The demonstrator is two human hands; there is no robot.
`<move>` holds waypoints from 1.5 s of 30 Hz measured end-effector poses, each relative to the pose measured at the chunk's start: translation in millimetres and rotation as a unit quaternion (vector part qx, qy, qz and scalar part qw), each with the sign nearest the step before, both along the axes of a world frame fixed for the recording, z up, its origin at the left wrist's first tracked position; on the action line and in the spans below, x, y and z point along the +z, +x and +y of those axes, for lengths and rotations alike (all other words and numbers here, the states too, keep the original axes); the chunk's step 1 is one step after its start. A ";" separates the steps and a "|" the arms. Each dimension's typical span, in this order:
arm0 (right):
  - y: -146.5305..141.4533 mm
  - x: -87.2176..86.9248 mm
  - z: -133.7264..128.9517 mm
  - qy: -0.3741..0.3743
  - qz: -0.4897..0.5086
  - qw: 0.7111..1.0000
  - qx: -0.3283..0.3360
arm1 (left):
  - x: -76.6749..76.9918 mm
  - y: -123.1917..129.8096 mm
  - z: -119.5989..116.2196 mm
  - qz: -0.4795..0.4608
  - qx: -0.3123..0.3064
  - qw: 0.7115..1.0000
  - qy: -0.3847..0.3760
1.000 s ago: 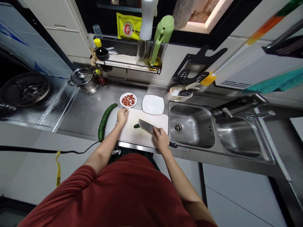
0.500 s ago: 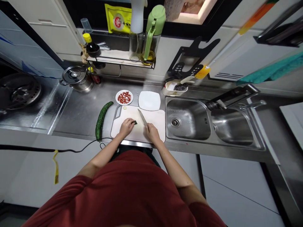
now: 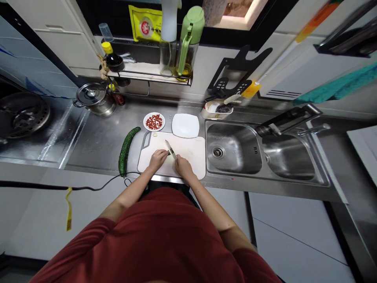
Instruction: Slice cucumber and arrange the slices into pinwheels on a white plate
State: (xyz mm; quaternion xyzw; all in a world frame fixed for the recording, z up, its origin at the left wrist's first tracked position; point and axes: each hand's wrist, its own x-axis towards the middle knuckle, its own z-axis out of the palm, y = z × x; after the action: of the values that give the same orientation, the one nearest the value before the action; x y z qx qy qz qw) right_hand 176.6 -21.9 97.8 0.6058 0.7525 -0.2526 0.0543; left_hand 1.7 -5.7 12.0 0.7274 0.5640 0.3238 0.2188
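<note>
On the white cutting board [image 3: 193, 151], my left hand [image 3: 158, 159] is closed on a small dark green piece of cucumber [image 3: 169, 153], mostly covered by the fingers. My right hand [image 3: 184, 168] grips a kitchen knife [image 3: 167, 144], its handle hidden in the fist. The blade points up and left and lies against the piece's right end; whether it has cut in, I cannot tell. A pale round slice [image 3: 154, 135] rests near the board's top left corner. Left of the board lies a long whole cucumber [image 3: 126, 149].
Behind the board stand a plate of chopped red bits [image 3: 154, 122] and a white square plate [image 3: 185, 125]. A double sink [image 3: 234, 147] is on the right. A lidded pot [image 3: 96, 100] stands back left, below a shelf [image 3: 144, 74] with bottles.
My right hand has moved left with the knife, bringing the blade from clear of the cucumber piece to against it. My left hand has stayed nearly in place.
</note>
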 end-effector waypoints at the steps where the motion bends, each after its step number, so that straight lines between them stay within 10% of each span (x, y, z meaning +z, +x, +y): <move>1: -1.5 0.7 -0.6 -0.001 -0.003 1.000 0.002 | -0.3 -0.1 -0.1 0.000 -0.001 1.000 0.003; 45: -18.5 -5.3 -5.7 -0.012 -0.047 0.999 0.020 | -6.7 0.1 1.3 0.030 -0.027 0.993 0.111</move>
State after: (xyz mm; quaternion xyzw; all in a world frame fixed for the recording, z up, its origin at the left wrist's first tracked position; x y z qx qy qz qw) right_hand 158.1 -27.6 92.5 0.6010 0.7582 -0.2317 0.1013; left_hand 1.7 -4.4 5.3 0.7714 0.5111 0.3566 0.1287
